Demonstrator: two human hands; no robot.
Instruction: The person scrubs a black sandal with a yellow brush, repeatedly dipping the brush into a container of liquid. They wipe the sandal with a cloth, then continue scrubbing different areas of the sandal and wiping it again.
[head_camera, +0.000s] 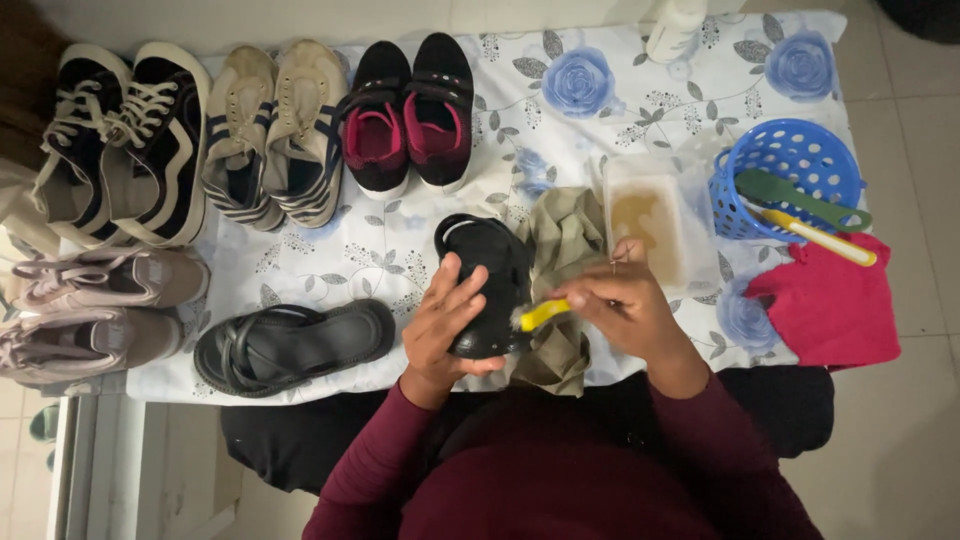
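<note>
My left hand (447, 320) grips a black sandal (487, 280) and holds it up over the floral cloth (640, 100). My right hand (618, 305) holds a small yellow brush (542, 314), its bristles touching the sandal's side. Under both hands lies a crumpled olive rag (566, 240). The matching black sandal (293, 343) lies flat to the left of my left hand.
Along the back stand black-and-white sneakers (125, 140), beige striped shoes (270, 130) and black-and-pink shoes (408, 110). Two mauve sneakers (95, 305) sit at left. A clear tub of brownish liquid (650, 225), a blue basket with brushes (790, 180) and a red cloth (830, 300) lie right.
</note>
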